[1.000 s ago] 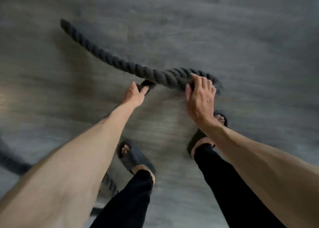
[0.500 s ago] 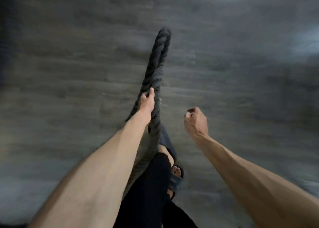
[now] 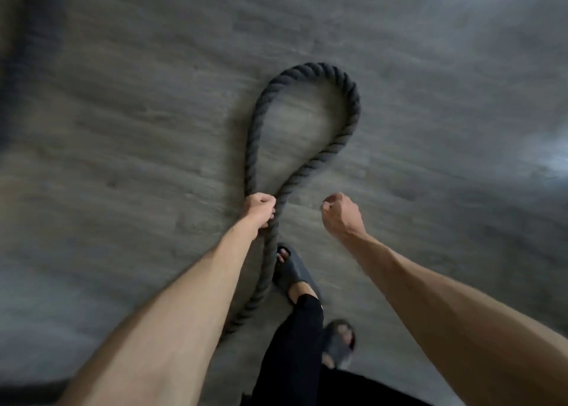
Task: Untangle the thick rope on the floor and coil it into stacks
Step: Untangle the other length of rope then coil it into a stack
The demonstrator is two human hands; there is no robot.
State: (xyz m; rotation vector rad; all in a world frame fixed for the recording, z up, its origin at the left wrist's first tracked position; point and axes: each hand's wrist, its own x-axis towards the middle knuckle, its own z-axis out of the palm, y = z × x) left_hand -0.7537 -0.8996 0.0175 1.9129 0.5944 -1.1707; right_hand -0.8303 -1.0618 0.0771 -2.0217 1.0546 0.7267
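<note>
So, from the head camera you are looking straight down your own bare forearms at a thick rope (image 3: 310, 67), dark grey and twisted from heavy strands whose spiral ridges show plainly along its length. It forms a teardrop loop out ahead of you on the floor (image 3: 123, 129), rounded at the far end and narrowing to where its two sides meet at your left hand (image 3: 259, 209). That hand grips the rope right at the meeting point, fingers curled tight around it. From there a single length runs back toward you, just beside your left forearm, until the arm covers it.

Your right hand (image 3: 341, 213) is a closed fist holding nothing. It hangs well apart from the rope, to the right of the loop's neck.

The floor looks like grey wood-grain planking, matte, with a pale patch of light at the upper right. Below the hands a dark open-toed slide sandal (image 3: 292, 267) stands just beside the trailing rope, toes showing, and a second sandal (image 3: 338, 341) sits nearer you — it is blurred. A black trouser leg (image 3: 292, 344) comes down between them.

Much is soft with motion blur, mostly at the edges. You cannot tell whether the loop lies flat or is partly lifted, nor which side passes over the other under your fingers. The rope's ends are out of sight, and both forearms are cut off by the lower edge.
</note>
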